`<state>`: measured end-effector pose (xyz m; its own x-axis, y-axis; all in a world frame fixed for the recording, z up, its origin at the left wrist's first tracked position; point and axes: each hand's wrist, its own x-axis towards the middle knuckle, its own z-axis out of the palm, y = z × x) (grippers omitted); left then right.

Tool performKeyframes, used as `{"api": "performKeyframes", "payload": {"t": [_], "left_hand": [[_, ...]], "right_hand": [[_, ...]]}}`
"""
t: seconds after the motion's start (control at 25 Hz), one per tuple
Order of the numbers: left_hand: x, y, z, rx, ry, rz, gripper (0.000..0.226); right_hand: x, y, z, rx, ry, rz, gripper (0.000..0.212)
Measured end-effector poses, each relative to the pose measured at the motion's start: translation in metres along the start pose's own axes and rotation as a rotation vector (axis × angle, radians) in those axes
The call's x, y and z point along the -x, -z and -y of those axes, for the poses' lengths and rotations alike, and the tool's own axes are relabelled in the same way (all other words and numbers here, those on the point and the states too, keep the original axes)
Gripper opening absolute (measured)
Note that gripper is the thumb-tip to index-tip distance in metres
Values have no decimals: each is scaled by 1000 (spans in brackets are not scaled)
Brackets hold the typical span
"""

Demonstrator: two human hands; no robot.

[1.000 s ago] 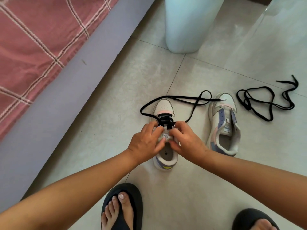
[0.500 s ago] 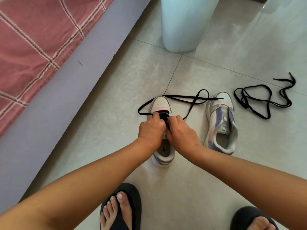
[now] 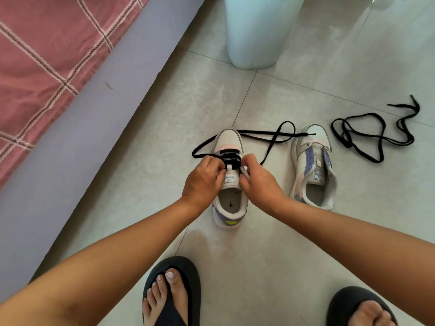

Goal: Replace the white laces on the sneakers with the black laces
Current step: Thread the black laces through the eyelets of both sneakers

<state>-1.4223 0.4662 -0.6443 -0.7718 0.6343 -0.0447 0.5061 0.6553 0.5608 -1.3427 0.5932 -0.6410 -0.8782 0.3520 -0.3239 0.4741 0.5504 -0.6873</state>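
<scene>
Centre frame: near sneaker [image 3: 229,203] on tile floor [image 3: 164,128], partly threaded with black lace [image 3: 266,134].
Left hand [image 3: 203,182] pinches lace at left eyelets.
Right hand [image 3: 259,182] pinches lace end at right eyelets.
Second sneaker [image 3: 313,165] right of centre, unlaced.
Spare black lace [image 3: 374,135] loose, right edge, apart from both sneakers.
</scene>
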Motion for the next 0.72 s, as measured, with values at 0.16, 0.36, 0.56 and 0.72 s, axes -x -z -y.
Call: {"api": "performKeyframes", "payload": {"t": [0.16,0.36,0.56,0.72], "left_hand": [[10,-8,2,118,128,-4,27],[13,-12,4,280,377,-42,10],[17,-7,3,445,497,-37,4],[17,24,-2,525,427,-18,2]], "right_hand": [[-8,-3,10,423,77,-46,36],[-17,-4,14,418,44,-51,24],[-7,0,-1,11,8,-27,10],[1,25,1,-54,169,-81,19]]}}
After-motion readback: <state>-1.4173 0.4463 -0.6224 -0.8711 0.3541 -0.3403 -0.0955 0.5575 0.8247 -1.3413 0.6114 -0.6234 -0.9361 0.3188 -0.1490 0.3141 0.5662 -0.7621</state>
